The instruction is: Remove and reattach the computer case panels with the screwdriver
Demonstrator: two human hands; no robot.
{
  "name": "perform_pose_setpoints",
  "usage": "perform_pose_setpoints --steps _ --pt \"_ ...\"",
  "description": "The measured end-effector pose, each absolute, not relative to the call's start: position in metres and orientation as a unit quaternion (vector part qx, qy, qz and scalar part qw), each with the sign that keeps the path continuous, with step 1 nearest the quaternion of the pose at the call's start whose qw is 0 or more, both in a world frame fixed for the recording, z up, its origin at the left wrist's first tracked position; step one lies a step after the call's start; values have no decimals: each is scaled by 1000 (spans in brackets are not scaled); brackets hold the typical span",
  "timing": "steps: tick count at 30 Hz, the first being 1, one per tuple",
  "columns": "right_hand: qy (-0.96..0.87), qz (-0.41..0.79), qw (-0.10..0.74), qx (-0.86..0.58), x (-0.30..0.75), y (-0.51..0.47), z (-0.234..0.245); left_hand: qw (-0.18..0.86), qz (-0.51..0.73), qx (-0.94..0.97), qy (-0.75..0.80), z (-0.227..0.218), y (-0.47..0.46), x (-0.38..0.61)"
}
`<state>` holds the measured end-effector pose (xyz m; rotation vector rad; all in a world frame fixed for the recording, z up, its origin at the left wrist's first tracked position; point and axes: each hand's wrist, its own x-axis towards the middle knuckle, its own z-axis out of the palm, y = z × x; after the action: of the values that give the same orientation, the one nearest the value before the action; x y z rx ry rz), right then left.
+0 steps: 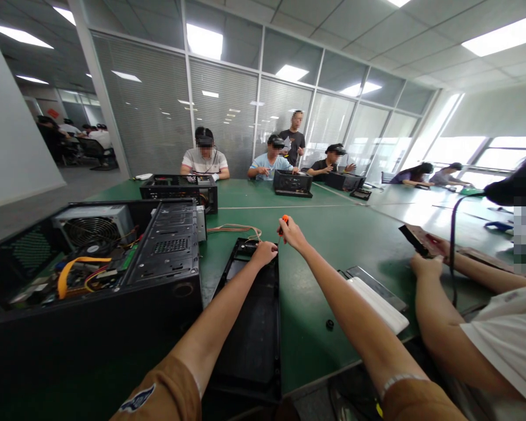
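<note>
– One view, head: hands to be listed first, please.
– Two, bare. Right hand [293, 233]: clamped round one orange-handled screwdriver [284, 221], shaft pointing down toward the far right corner of one black panel [249, 327]. Contact at the tip: too small to tell. Left hand [266, 252]: fingers bunched together at that same corner; pinching or merely resting, impossible to tell.
– Position of the panel?
– Flat on the green tabletop [307, 280], lengthwise, near end by the near edge, partly under the left forearm.
– Neighbouring items, left side?
– One opened black computer case [166, 245], just beside the panel, toward the left edge; inside, one power supply with fan [92, 225] and one yellow-orange ribbon cable [65, 275]. Pale cables [236, 227], between case and panel's far end.
– Right side?
– One small black round part [330, 324], near the near edge. One white slab [379, 304], beyond the right forearm. Next along, a co-worker's hands [427, 263], holding one dark part [416, 240].
– Far edge?
– Three more black cases [293, 184], spaced along, with seated people behind.
</note>
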<state>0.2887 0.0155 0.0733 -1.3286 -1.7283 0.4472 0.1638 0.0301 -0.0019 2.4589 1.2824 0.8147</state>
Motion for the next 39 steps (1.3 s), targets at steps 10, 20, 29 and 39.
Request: perform_pose_setpoints --steps 10,20,29,39 --pt "-689 155 446 -549 289 11 71 144 282 836 448 -4 29 166" --pt "-671 162 480 -542 295 14 71 134 289 835 449 -7 32 168" --pt "-705 180 443 -523 296 15 75 139 298 838 434 -13 35 168" --pt "-680 150 459 -552 291 16 68 136 309 846 412 -19 35 166"
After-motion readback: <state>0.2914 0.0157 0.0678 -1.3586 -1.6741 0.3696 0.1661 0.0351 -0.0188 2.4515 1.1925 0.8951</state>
